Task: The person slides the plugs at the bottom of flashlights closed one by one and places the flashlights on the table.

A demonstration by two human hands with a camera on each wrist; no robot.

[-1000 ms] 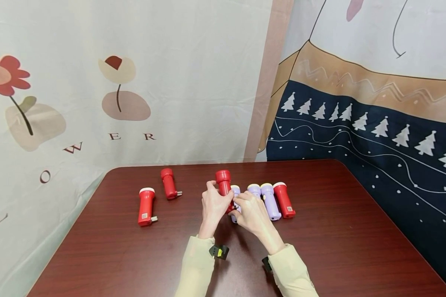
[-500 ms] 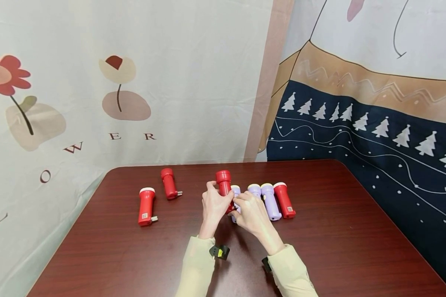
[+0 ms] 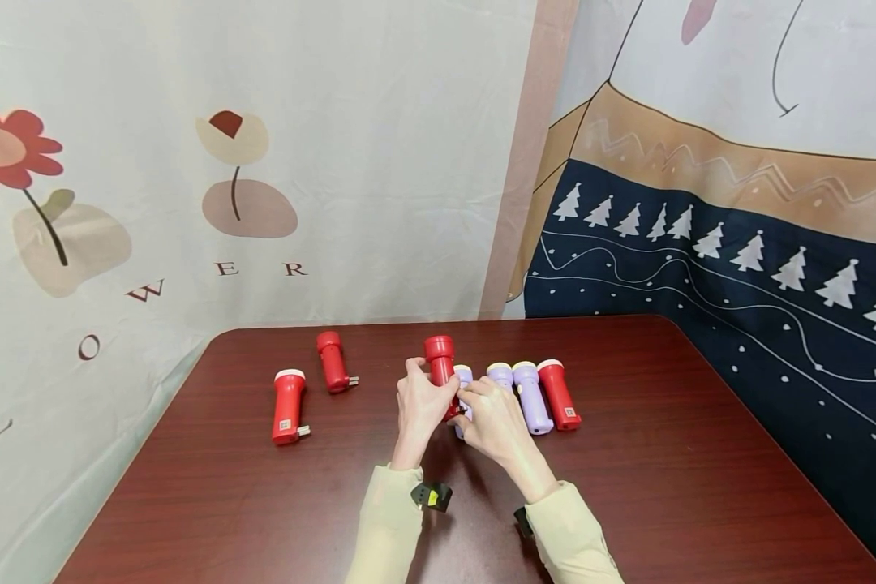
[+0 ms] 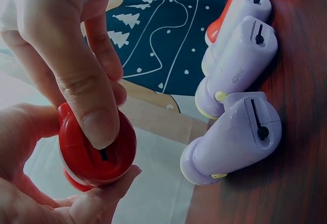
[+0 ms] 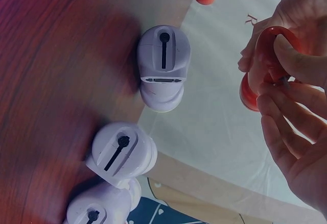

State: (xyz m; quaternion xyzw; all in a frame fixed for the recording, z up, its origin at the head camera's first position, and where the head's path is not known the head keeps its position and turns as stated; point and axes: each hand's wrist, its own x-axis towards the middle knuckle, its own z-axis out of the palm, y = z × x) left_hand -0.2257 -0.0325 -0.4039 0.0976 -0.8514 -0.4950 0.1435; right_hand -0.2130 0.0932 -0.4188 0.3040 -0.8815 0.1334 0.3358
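red flashlight (image 3: 439, 357) held in both hands, over the middle of the tabletop (image 3: 657, 495).
the left hand (image 3: 419, 403) is clamped round its body, while the right hand (image 3: 495, 418) pinches the tail end, thumb pressed near a dark slot. the hands stand in the way of the nearest lavender flashlight (image 3: 464, 375), and the right hand partly covers the middle lavender flashlight (image 3: 500, 373); the third lavender flashlight (image 3: 532, 399) shows whole, just beside the rightmost red flashlight (image 3: 559, 396). well apart on the left lie a white-rimmed red flashlight (image 3: 288, 410) and an all-red flashlight (image 3: 332, 362) (both with metal prongs sticking out). behind, a pale flower-printed curtain (image 3: 394, 162) meets a navy tree-patterned cloth (image 3: 672, 268). since half a second ago, hands and flashlights keep their places; only the head view shifts, very slightly.
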